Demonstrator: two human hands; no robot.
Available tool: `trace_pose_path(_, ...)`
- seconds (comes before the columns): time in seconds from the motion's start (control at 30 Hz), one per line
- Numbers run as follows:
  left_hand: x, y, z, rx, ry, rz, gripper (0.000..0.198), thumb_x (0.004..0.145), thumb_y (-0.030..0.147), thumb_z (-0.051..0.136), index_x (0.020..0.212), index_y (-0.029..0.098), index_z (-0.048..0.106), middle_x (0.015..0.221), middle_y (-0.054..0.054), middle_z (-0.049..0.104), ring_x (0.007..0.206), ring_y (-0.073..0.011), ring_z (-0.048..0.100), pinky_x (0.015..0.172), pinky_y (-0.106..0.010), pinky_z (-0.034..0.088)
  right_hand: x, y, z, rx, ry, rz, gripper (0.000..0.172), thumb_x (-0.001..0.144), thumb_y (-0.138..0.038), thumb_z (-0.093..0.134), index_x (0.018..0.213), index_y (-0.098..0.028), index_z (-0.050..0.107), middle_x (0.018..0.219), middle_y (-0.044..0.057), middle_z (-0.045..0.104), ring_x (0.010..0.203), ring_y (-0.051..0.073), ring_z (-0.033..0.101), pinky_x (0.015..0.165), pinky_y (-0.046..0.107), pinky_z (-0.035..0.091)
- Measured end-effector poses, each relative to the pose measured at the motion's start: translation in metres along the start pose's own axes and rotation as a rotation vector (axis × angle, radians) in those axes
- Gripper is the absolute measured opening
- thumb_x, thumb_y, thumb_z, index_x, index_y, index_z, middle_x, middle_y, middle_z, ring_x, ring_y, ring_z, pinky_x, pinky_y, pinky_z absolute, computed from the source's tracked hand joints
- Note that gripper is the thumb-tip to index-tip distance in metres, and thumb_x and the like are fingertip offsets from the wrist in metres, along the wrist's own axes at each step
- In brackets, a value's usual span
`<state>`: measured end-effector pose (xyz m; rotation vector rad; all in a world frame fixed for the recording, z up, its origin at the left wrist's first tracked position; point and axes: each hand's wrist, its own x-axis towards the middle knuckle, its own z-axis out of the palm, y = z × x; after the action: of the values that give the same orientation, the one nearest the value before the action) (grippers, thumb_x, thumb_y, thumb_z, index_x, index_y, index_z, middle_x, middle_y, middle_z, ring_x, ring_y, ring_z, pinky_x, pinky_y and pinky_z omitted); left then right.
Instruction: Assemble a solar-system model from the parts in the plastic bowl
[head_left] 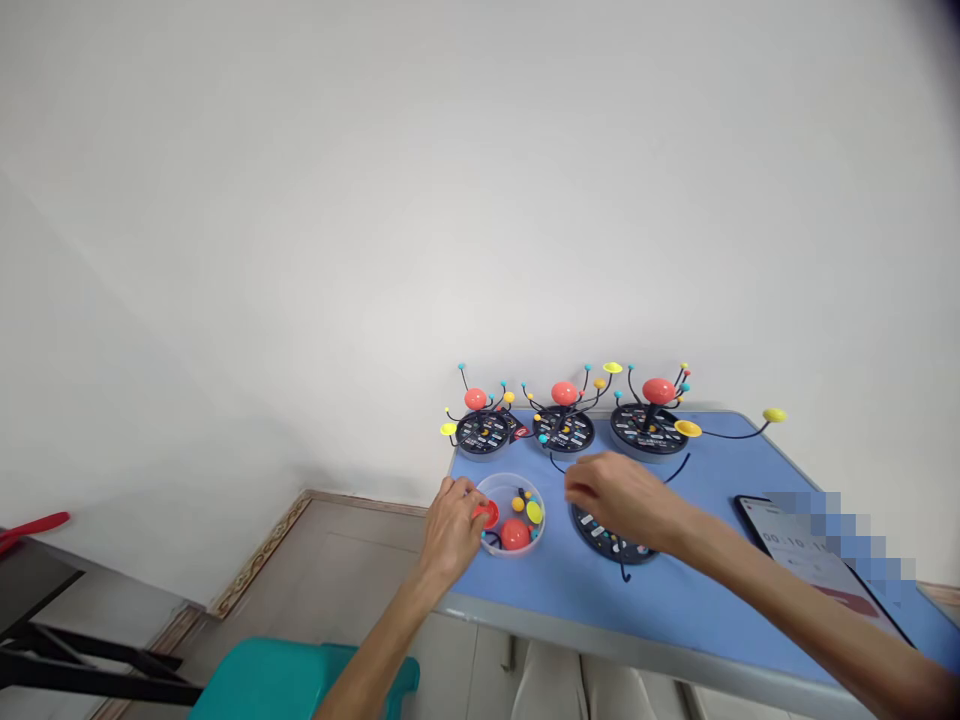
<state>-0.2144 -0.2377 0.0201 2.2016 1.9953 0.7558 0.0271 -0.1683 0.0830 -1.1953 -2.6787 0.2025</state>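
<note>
Blue table point(540, 585) against a plain white wall point(375, 200). The left hand's point(452, 520) fingers are narrowed at a red cup-shaped piece point(490, 514) in a clear tub point(510, 477); a firm grip cannot be confirmed. The right hand's point(619, 495) fingers curl above a black disc base point(611, 546); whether they hold anything cannot be told. Step in hand, as judged: selecting a part; this calls for a clean pinch. The tub also contains a red ball point(515, 534), an orange ball point(518, 505) and a yellow disc point(534, 512). Beyond stand three assembled models point(564, 430); a phone point(787, 560) lies to the right
</note>
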Motion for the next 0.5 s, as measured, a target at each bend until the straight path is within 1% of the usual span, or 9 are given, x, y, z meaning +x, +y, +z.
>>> trace_pose_path(0.03, 0.002, -0.002, 0.001, 0.053, -0.048, 0.029, 0.025, 0.084, 0.007, 0.049, 0.086, 0.019, 0.071, 0.094, -0.006, 0.064, 0.090, -0.0209, 0.052, 0.080, -0.033, 0.045, 0.011, -0.013, 0.003, -0.050, -0.055, -0.054, 0.024, 0.087, -0.013, 0.053, 0.070, -0.019, 0.068, 0.074, 0.005, 0.070, 0.068, 0.016, 0.063, 0.055, 0.025, 0.033)
trace_pose_path(0.1, 0.006, -0.002, 0.005, 0.134, -0.132, 0.091, 0.031, 0.085, 0.003, 0.045, 0.084, 0.018, 0.072, 0.092, -0.007, 0.064, 0.089, -0.0208, 0.051, 0.077, -0.032, 0.044, 0.036, -0.035, 0.014, -0.224, -0.195, -0.148, 0.018, 0.084, -0.009, 0.056, 0.081, -0.016, 0.072, 0.082, 0.010, 0.072, 0.070, 0.019, 0.066, 0.053, 0.025, 0.033)
trace_pose_path(0.17, 0.007, -0.001, 0.008, 0.217, -0.213, 0.147, 0.034, 0.082, 0.001, 0.044, 0.080, 0.018, 0.073, 0.087, -0.008, 0.063, 0.088, -0.0225, 0.050, 0.074, -0.033, 0.042, 0.061, -0.049, 0.029, -0.277, -0.237, -0.197, 0.017, 0.081, -0.005, 0.058, 0.083, -0.012, 0.073, 0.085, 0.014, 0.073, 0.074, 0.022, 0.067, 0.055, 0.026, 0.035)
trace_pose_path(0.23, 0.008, -0.002, 0.009, 0.306, -0.291, 0.181, 0.032, 0.077, 0.000, 0.046, 0.076, 0.018, 0.073, 0.082, -0.010, 0.063, 0.089, -0.0256, 0.051, 0.072, -0.035, 0.040, 0.081, -0.054, 0.046, -0.299, -0.263, -0.235, 0.014, 0.076, -0.001, 0.063, 0.078, -0.010, 0.074, 0.081, 0.015, 0.074, 0.074, 0.023, 0.067, 0.056, 0.026, 0.036)
trace_pose_path(0.3, 0.010, -0.004, 0.009, 0.365, -0.348, 0.196, 0.030, 0.075, 0.001, 0.048, 0.075, 0.017, 0.073, 0.079, -0.012, 0.062, 0.090, -0.0284, 0.052, 0.071, -0.037, 0.038, 0.094, -0.054, 0.061, -0.313, -0.277, -0.272, 0.012, 0.071, 0.001, 0.067, 0.071, -0.010, 0.073, 0.076, 0.014, 0.073, 0.073, 0.023, 0.067, 0.058, 0.027, 0.037)
trace_pose_path(0.37, 0.013, -0.007, 0.008, 0.385, -0.394, 0.210, 0.028, 0.076, 0.004, 0.048, 0.073, 0.016, 0.073, 0.078, -0.013, 0.063, 0.090, -0.0298, 0.053, 0.070, -0.037, 0.038, 0.101, -0.051, 0.071, -0.315, -0.268, -0.307, 0.015, 0.068, 0.003, 0.069, 0.063, -0.011, 0.070, 0.071, 0.012, 0.073, 0.071, 0.022, 0.067, 0.059, 0.027, 0.038)
trace_pose_path(0.43, 0.018, -0.008, 0.006, 0.386, -0.436, 0.224, 0.025, 0.076, 0.007, 0.049, 0.073, 0.016, 0.072, 0.078, -0.013, 0.064, 0.089, -0.0298, 0.054, 0.070, -0.037, 0.037, 0.104, -0.049, 0.078, -0.299, -0.233, -0.334, 0.020, 0.068, 0.003, 0.069, 0.055, -0.013, 0.066, 0.064, 0.009, 0.072, 0.067, 0.020, 0.065, 0.059, 0.027, 0.038)
trace_pose_path(0.5, 0.023, -0.008, 0.003, 0.384, -0.442, 0.223, 0.024, 0.076, 0.007, 0.049, 0.075, 0.016, 0.071, 0.077, -0.013, 0.065, 0.088, -0.0289, 0.056, 0.070, -0.036, 0.037, 0.104, -0.047, 0.082, -0.262, -0.161, -0.342, 0.026, 0.067, 0.001, 0.069, 0.047, -0.014, 0.061, 0.057, 0.007, 0.069, 0.062, 0.017, 0.063, 0.058, 0.026, 0.037)
